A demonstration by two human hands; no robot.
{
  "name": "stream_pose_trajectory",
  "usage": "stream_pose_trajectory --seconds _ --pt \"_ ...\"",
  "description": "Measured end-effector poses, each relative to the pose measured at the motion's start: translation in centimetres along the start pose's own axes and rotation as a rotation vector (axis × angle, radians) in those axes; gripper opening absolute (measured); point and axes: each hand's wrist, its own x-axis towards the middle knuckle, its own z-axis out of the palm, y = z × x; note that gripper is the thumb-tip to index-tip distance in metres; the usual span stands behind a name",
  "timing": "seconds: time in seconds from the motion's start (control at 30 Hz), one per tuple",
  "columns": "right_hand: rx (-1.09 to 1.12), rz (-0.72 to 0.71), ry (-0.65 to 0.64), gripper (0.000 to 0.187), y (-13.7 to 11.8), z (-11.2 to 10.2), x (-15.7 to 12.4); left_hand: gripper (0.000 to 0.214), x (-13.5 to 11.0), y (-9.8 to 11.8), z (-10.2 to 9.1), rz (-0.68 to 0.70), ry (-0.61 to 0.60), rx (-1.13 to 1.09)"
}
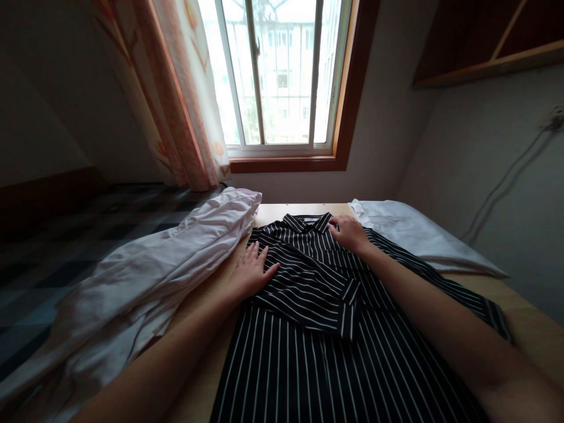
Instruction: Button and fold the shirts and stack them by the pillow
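A black shirt with white stripes [317,358] lies spread on a light wooden table, its collar toward the window. One sleeve, on the left, is folded inward across the front, its cuff near the middle. My left hand [252,271] rests flat on the shirt's left edge by that folded sleeve, fingers spread. Beside the collar, my right hand [349,232] touches the shirt's shoulder with its fingers bent; its fingertips are partly hidden, so a grip on the collar cannot be made out. The other sleeve stretches out to the right, under my right forearm.
Crumpled white cloth [176,258] lies along the table's left side, next to a dark checked bed [132,205]. At the back right is a smooth white cloth [409,226]. A window [282,76] with a patterned curtain [176,94] stands behind. A cable hangs on the right wall.
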Motion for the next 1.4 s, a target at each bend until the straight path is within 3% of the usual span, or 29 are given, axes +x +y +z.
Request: stream_pose_trajectory --seconds 0.17,0.37,0.53,0.77,1.0,1.13,1.23,1.4 --pt "0.224 -0.125 -0.249 0.031 -1.6 -2.7 -6.2 0.08 -0.1 0.2 -0.2 0.007 -0.005 0.0" --pt "0.067 -0.095 -0.291 0.028 -1.1 -3.1 -12.0 0.077 0.1 0.1 0.2 0.015 0.064 -0.015" --pt "0.066 -0.06 -0.31 0.026 -0.5 -2.9 -12.8 0.071 0.5 -0.6 0.3 0.07 0.14 -0.064" --pt "0.244 -0.053 -0.321 0.028 0.9 -2.5 -12.5 0.058 0.6 -1.3 -0.8 0.2 0.281 -0.15" --pt "0.285 -0.069 -0.332 0.03 1.4 -2.6 -12.5 0.065 -0.4 -0.2 -0.6 0.236 0.065 -0.029" --pt "0.263 -0.101 -0.345 0.026 1.3 -4.5 -12.5 0.067 -0.5 0.1 -0.5 0.224 0.01 0.004" --pt "0.216 -0.044 -0.333 0.027 3.4 -7.7 -12.7 0.069 -0.5 0.1 -0.6 0.227 -0.002 0.016" --pt "0.082 0.165 -0.173 0.026 11.3 -11.2 -14.3 0.068 -0.7 0.4 -0.9 0.223 -0.011 0.036"
